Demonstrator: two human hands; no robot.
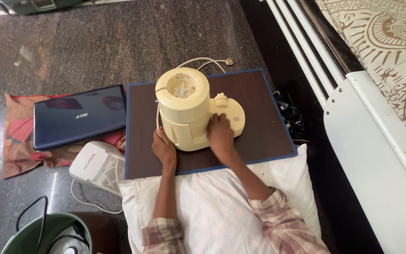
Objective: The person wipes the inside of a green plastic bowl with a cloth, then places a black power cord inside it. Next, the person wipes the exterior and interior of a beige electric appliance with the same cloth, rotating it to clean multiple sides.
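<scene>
a cream mixer base [191,110] stands upright in the middle of a dark board [264,136] that lies across a white pillow [212,211]. the left hand [164,148] cups its lower left side, fingers curled against the casing. the right hand [220,133] lies flat on the front right, fingers together, just below the knob [221,99]. the cord [207,61] loops behind onto the floor. a closed laptop [78,115] sits left of the board, a white box [95,164] just below it, a green bucket [48,235] nearer still.
</scene>
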